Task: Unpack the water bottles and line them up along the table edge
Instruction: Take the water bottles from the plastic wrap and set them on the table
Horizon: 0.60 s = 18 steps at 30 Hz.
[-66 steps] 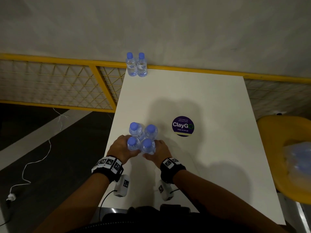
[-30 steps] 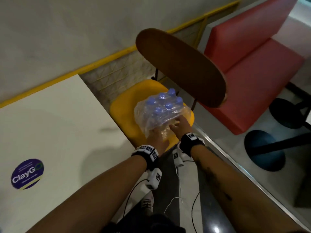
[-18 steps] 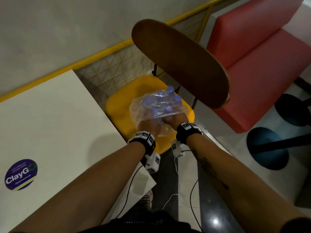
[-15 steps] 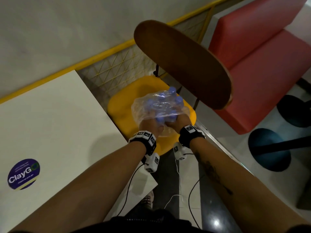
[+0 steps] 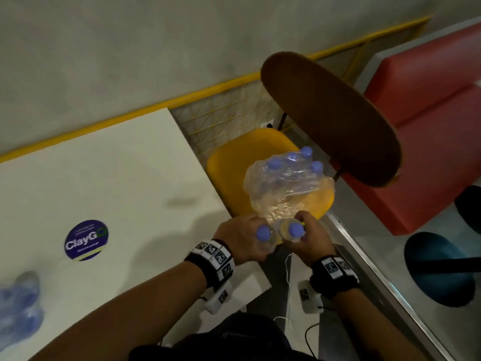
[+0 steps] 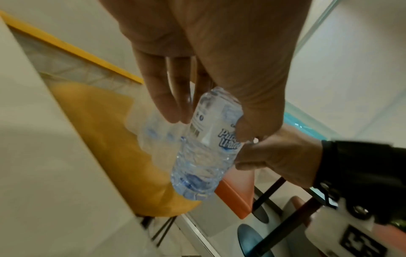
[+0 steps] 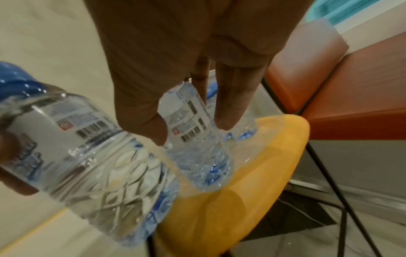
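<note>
Over the near rim of the yellow chair seat [image 5: 229,173], just off the white table [image 5: 109,178] corner, left hand [image 5: 240,237] wrapped round one water bottle [image 6: 206,147], right hand [image 5: 307,239] clasping another bottle [image 7: 195,137], torn plastic pack [image 5: 286,186] of bottles on the seat (count unclear), more bottles [image 5: 18,306] blurred and cropped at the table's left.

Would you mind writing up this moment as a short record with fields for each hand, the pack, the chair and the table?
left hand: grips one water bottle, blue cap up
right hand: grips a second bottle, beside the first
plastic pack: on the yellow chair seat, torn open, more blue-capped bottles inside
table: white, left of the chair, with a round purple sticker
blurred blue bottles: on the table's near left, count unclear
</note>
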Available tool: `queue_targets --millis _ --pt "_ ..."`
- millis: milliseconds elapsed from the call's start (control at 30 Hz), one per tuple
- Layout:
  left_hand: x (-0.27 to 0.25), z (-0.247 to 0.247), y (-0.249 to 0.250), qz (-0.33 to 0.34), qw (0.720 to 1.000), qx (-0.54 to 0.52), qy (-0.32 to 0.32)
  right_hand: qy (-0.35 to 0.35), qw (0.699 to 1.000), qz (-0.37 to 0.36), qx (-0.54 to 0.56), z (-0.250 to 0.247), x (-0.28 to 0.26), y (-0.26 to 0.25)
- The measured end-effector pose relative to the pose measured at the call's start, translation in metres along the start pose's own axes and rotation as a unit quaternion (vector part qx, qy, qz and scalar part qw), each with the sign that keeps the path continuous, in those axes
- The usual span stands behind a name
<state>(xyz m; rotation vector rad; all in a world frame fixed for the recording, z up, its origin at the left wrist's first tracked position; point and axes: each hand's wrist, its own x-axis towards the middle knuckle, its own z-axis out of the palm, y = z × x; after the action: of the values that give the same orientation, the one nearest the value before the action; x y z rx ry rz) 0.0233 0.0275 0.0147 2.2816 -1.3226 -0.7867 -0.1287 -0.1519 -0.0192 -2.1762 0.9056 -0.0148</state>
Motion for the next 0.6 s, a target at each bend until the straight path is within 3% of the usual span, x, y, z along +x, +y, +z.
queue_targets --millis 233,467,600 --pt "-0.142 -0.043 -0.122 -0.165 0.979 0.057 0.108 -0.155 0.974 -0.153 -0.058 0.108 -0.041 -0.106" --pt "-0.281 -0.094 -0.231 -0.307 0.934 0.086 0.161 -0.287 0.916 -0.258 -0.108 0.249 -0.070 -0.232" --pt "-0.332 -0.108 -0.277 -0.363 0.914 0.077 0.163 -0.316 0.897 -0.285 -0.120 0.315 -0.092 -0.284"
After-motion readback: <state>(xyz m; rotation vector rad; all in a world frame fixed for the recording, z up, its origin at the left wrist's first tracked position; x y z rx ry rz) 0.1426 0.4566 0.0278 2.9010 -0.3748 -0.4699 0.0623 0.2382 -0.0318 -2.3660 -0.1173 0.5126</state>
